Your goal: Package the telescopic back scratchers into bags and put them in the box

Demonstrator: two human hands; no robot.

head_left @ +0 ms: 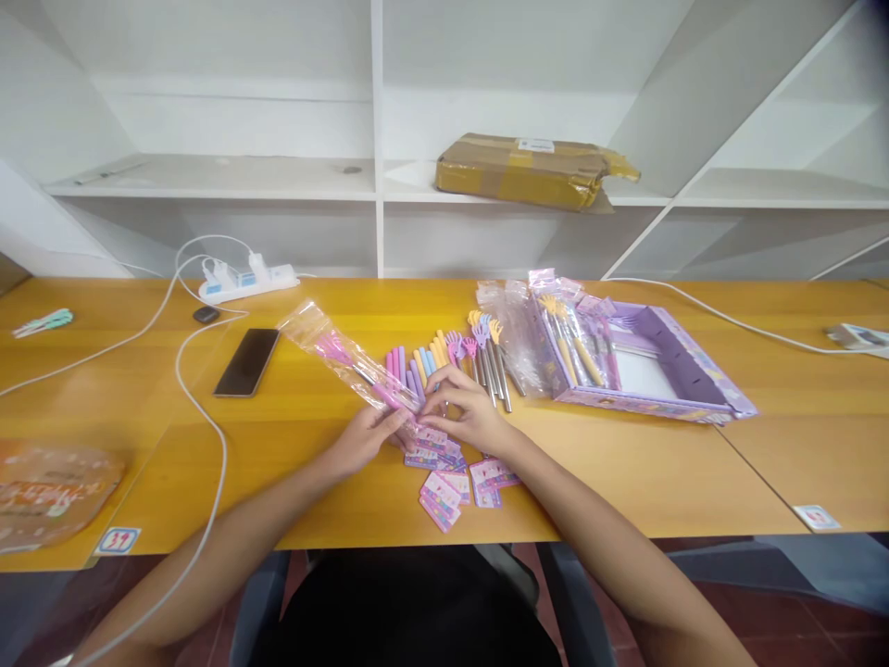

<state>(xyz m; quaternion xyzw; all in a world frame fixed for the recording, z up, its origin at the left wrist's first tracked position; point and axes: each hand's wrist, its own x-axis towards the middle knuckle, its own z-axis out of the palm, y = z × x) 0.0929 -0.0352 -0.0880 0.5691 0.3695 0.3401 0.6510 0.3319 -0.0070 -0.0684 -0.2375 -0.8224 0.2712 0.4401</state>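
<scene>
My left hand (369,437) is closed round the lower end of a clear plastic bag (306,324). Inside the bag lies a pink back scratcher (337,348) with a hand-shaped head, tilted up to the left. The fingertips of my right hand (462,408) pinch the same end of the bag. Just beyond my hands are coloured handle tubes (395,361) in pink, purple, blue and yellow. Beside them lie metal rods with hand-shaped heads (494,357). Several printed cards (441,500) are spread below my hands.
A purple display box (694,361) at right holds bagged scratchers (573,343); clear empty bags (514,324) lie against it. A phone (247,362), a power strip (250,283) and loose white cables (222,454) are at left. A taped carton (520,171) sits on the shelf.
</scene>
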